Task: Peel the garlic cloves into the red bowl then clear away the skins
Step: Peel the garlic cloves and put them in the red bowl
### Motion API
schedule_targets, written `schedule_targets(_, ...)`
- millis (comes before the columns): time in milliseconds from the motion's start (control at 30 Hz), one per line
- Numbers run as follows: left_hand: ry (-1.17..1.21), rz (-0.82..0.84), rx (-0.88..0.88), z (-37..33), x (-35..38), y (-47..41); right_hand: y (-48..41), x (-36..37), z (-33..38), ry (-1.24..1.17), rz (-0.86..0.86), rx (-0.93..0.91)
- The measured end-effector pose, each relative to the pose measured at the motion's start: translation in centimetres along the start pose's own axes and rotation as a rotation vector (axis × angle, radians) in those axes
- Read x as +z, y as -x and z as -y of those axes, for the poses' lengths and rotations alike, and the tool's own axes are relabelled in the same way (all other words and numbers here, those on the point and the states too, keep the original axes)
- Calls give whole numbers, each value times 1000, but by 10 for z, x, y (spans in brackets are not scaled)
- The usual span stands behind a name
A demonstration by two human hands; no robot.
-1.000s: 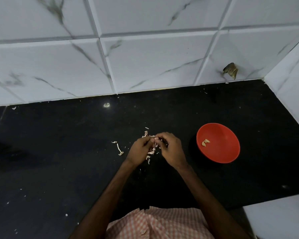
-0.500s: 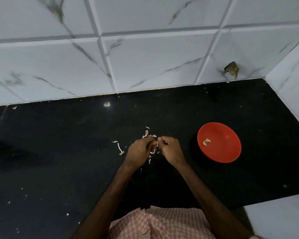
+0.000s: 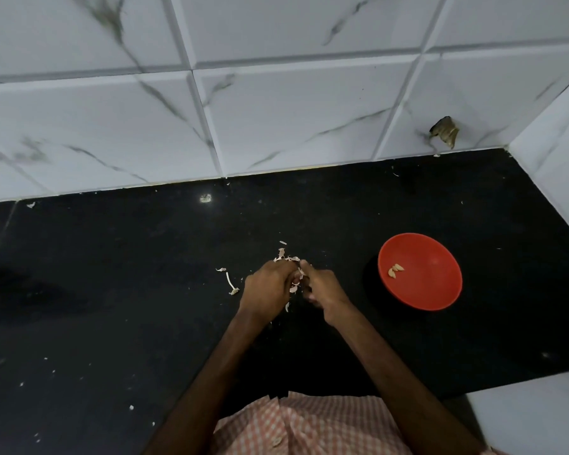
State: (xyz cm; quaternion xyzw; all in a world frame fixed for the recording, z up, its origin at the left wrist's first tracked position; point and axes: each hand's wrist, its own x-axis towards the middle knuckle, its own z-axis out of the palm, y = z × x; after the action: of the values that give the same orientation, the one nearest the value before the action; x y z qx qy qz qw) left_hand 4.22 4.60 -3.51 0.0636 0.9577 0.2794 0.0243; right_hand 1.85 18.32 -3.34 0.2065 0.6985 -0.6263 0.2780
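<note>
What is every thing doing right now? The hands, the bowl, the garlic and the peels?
left hand: closed on garlic, working with the right.
right hand: pinching at the same garlic.
red bowl: upright on the counter, holding a few peeled cloves.
garlic skins: loose, scattered on the black counter by the hands.

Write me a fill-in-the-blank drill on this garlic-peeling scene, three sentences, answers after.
1. The peeled cloves lie inside the ____ bowl.
2. The bowl stands on the person's ____ side.
3. The left hand and right hand work close together over the ____ countertop, with loose skins beside them.

Answers: red; right; black
</note>
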Motion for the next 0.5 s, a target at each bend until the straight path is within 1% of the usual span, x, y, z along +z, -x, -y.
schedule_targets(33, -22, 36, -13, -1, 0, -1, -1, 1, -1, 37, -26, -40)
schedule_targets(133, 27, 110, -55, -5, 2, -4, -6, 1, -9, 388, -115, -210)
schedule_targets(167, 68, 111, -69, -4, 3, -5, -7, 2, -9, 434, -126, -242)
schedule_targets(267, 208, 55, -127, 2, 8, -7, -4, 2, -9, 438, -144, -365)
schedule_targets(367, 323, -29, -177, 2, 12, -6, 1, 2, -7, 574, -181, -487)
schedule_targets(500, 604, -120, -286, 1, 11, -9, 3, 1, -3, 728, -182, -642)
